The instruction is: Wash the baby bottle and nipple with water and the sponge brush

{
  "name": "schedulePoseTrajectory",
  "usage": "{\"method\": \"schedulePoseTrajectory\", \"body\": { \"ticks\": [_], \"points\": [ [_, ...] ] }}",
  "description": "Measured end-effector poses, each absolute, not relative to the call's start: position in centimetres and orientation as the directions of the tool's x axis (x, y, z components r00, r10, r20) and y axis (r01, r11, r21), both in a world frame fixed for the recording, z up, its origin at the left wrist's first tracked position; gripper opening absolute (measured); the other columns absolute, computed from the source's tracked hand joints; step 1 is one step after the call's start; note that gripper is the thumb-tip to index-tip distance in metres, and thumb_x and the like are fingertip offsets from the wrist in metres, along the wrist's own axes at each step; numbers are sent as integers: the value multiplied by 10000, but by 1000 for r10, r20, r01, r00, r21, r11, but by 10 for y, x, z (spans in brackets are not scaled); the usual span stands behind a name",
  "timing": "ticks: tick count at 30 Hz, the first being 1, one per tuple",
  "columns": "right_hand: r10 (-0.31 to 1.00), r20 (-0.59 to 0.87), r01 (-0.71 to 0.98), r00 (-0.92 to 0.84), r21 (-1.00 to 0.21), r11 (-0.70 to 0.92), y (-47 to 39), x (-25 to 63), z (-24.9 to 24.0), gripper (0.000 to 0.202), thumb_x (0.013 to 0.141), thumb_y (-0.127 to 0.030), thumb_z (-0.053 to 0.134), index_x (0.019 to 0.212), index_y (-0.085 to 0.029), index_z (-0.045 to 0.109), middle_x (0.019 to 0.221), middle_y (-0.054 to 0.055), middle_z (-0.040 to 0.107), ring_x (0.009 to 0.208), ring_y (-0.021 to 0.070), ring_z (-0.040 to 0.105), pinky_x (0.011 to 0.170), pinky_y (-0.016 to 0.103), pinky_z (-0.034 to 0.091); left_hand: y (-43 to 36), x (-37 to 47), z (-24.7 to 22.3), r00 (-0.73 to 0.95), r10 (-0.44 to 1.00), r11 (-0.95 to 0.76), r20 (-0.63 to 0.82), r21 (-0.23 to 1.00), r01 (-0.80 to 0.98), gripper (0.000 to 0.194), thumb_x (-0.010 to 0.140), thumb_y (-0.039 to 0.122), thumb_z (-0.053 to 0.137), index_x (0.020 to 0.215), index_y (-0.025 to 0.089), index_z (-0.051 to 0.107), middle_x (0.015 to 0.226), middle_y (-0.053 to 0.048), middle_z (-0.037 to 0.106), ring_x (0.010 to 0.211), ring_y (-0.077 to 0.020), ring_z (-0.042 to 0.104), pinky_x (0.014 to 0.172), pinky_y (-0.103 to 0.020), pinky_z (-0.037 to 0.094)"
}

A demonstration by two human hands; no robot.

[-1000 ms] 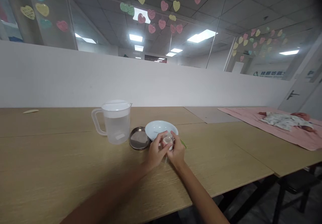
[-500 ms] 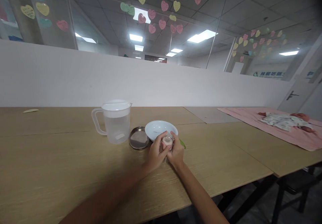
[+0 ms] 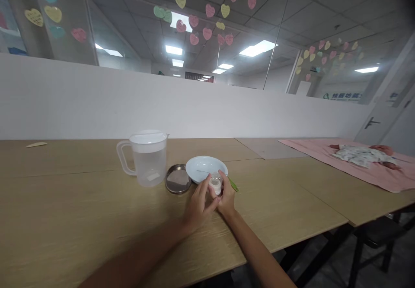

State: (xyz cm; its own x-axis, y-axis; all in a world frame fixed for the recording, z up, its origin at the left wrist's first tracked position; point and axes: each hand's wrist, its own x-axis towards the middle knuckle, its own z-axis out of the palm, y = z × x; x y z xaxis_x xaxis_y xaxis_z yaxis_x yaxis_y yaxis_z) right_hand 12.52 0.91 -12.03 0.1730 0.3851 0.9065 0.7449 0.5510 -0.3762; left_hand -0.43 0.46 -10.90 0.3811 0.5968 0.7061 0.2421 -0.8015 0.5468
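My left hand (image 3: 198, 205) and my right hand (image 3: 228, 198) meet around a small baby bottle nipple (image 3: 215, 183), clear at the top with a white ring below. Fingers of the right hand wrap its right side. On the left side, the left fingertips touch it while the thumb reaches underneath. Just beyond them sits a white bowl (image 3: 198, 163), with a thin item inside that I cannot make out. A green handle (image 3: 233, 185) sticks out beside the right hand. Left of the bowl lies a shallow round metal dish (image 3: 177, 180).
A clear plastic pitcher (image 3: 149, 165) with a white lid stands left of the dish. On the right, a baby doll (image 3: 355, 155) in patterned clothes lies on a pink cloth (image 3: 311, 154). A flat pale object (image 3: 36, 144) rests far left. A dark stool (image 3: 376, 236) stands below the table edge.
The fingers of my left hand have loosened and spread a little, showing more of the nipple's white ring. The whole view has shifted slightly.
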Motion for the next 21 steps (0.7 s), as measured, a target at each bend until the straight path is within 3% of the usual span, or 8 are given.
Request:
{"method": "schedulePoseTrajectory", "body": {
  "ticks": [21],
  "points": [
    [417, 886, 737, 204, -420, 530, 7, 124, -120, 529, 821, -400, 553, 1273, -141, 457, 1089, 122, 625, 894, 205, 628, 735, 331, 547, 5, -6, -107, 407, 600, -796, 689, 564, 220, 625, 882, 333, 493, 1435, 208, 230, 1434, -125, 386, 1305, -231, 389, 1072, -406, 339]
  ]
}}
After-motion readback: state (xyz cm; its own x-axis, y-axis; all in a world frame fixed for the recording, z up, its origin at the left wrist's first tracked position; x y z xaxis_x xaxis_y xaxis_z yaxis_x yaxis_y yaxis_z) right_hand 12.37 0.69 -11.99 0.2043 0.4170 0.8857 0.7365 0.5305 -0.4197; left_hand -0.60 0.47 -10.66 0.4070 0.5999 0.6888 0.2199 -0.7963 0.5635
